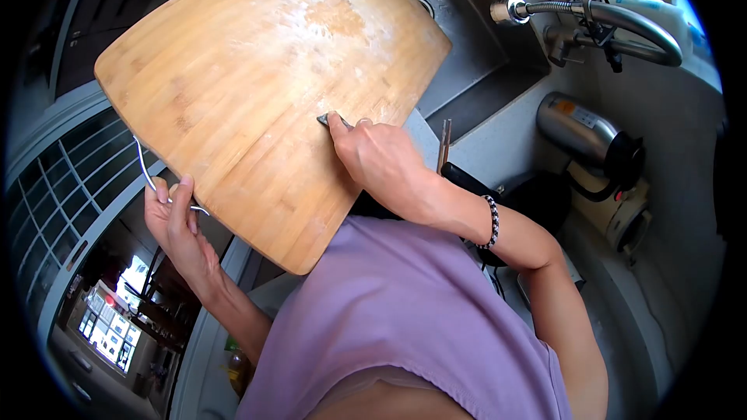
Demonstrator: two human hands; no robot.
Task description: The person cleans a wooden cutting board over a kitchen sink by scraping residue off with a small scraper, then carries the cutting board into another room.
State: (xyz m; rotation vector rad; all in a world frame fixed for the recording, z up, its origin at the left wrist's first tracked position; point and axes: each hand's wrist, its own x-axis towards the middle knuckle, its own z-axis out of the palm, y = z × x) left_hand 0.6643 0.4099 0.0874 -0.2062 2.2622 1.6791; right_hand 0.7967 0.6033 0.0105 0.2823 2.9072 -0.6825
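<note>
A large wooden board (233, 101) is held tilted over the sink, with white powdery residue on its upper part. My left hand (180, 222) grips the metal handle (143, 162) at the board's left edge, its fingers closed round it. Near the middle of the board, my right hand (380, 157) is closed on a small dark scraper (323, 119), whose tip touches the wood. Most of the scraper is hidden under my fingers. The board's lower right corner is close to my purple clothing.
The steel sink (498, 105) lies behind and right of the board, below a flexible faucet (630, 23). Farther right stands a steel kettle (580, 128). Chopsticks (444, 144) and a dark pan (533, 202) are by my right forearm. A gridded window (58, 194) is at left.
</note>
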